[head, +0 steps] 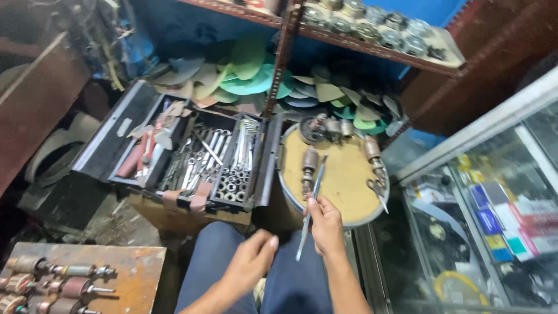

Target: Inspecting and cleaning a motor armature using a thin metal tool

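Observation:
My right hand (326, 225) grips a long thin metal tool (311, 203), perhaps a file or blade, held upright over the near edge of a round tan-topped stool (343, 180). A motor armature (308, 166) lies on the stool just beyond the tool's tip. My left hand (251, 259) hovers above my blue-trousered knee, fingers loosely curled and holding nothing, a short way left of the right hand.
An open black toolbox (192, 157) with wrenches and sockets stands left of the stool. More armatures (372, 152) and scissors (376, 189) lie on the stool. A rusty plate with armatures (58, 279) sits at bottom left. A glass display case (494, 215) is at right, shelves behind.

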